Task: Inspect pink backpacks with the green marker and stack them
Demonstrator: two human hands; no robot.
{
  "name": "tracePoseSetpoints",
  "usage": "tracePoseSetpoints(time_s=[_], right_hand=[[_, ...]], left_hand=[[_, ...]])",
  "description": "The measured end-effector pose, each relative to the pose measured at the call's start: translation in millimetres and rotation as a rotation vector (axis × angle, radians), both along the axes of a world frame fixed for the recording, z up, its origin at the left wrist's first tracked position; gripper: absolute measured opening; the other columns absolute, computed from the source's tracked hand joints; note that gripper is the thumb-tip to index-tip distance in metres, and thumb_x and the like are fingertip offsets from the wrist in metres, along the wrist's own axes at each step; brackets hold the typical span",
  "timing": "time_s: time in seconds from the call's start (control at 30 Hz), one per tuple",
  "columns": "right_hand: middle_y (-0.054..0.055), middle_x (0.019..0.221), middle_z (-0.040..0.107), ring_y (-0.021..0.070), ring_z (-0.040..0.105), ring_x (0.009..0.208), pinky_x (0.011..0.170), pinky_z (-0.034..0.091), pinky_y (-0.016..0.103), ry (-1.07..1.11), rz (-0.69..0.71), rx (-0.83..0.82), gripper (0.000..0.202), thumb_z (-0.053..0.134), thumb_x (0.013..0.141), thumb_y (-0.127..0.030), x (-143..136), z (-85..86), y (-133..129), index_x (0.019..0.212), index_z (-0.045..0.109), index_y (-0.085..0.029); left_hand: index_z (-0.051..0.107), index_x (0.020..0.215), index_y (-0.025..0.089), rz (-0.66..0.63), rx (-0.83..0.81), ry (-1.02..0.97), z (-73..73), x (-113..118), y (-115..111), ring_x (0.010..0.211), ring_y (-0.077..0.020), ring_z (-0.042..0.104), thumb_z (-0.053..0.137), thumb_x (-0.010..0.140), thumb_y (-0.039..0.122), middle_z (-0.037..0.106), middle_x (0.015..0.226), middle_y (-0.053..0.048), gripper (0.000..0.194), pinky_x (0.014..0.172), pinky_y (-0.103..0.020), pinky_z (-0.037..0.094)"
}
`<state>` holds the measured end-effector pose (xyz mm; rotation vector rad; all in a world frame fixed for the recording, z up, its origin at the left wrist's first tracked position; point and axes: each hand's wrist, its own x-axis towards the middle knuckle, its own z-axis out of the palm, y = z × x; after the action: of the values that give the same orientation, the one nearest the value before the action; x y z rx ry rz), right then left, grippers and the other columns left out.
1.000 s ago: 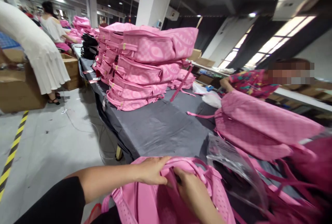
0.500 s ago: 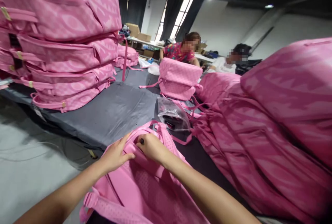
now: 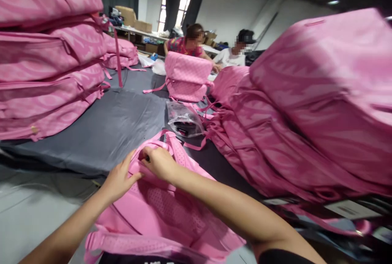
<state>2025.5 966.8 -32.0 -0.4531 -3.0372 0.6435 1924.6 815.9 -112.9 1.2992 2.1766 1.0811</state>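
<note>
A pink backpack (image 3: 167,211) with perforated mesh padding lies in front of me at the table's near edge, its straps spread out. My left hand (image 3: 121,178) grips the backpack's upper left edge, thumb on the near side and fingers over the far side. Beside it, my right hand (image 3: 159,164) is closed at the top opening, with bent fingertips partly hidden in the pink fabric. A small dark round piece (image 3: 147,158) shows at those fingertips; what it belongs to cannot be made out. Just beyond the backpack rests a clear plastic bag (image 3: 185,121) with black items inside.
Stacked pink backpacks (image 3: 52,52) rise on the left of the grey-covered table (image 3: 122,121). A large heap of pink backpacks (image 3: 306,113) fills the right. Another pink backpack (image 3: 188,74) stands farther back, near two people. Labels and packets (image 3: 352,209) lie at lower right.
The view has swung to the right and down, so the stacks and the backpack appear farther left. Both hands keep their places on the backpack, the right still closed at its top.
</note>
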Motion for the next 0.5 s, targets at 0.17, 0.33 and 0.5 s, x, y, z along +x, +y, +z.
tracePoseSetpoints(time_s=[0.17,0.33,0.5], right_hand=[[0.003,0.084,0.073,0.0143,0.064,0.074,0.064,0.040,0.024,-0.032,0.192,0.127,0.024,0.057,0.093,-0.038,7,-9.8,8,0.096,0.071,-0.019],[0.010,0.098,0.070,0.0211,0.066,0.074,0.055,0.043,0.027,-0.014,0.339,0.386,0.030,0.056,0.092,-0.041,2,-8.4,-1,0.104,0.066,-0.015],[0.016,0.096,0.069,0.0246,0.069,0.079,0.062,0.053,0.033,-0.181,0.333,0.418,0.024,0.044,0.093,-0.010,37,-3.5,10,0.102,0.066,-0.010]], left_hand=[[0.037,0.145,0.017,0.013,0.024,0.017,-4.6,-2,4,0.131,-0.0281,0.054,0.056,0.084,0.044,0.053,0.144,-0.013,0.069,0.110,-0.043,0.042],[0.033,0.147,0.016,0.002,-0.011,0.002,1.4,-3,2,0.126,-0.0275,0.058,0.055,0.085,0.043,0.060,0.137,-0.012,0.071,0.103,-0.038,0.047],[0.032,0.149,0.020,-0.005,-0.086,-0.018,6.1,-7,1,0.122,-0.0280,0.060,0.053,0.087,0.045,0.061,0.137,-0.009,0.070,0.104,-0.038,0.045]])
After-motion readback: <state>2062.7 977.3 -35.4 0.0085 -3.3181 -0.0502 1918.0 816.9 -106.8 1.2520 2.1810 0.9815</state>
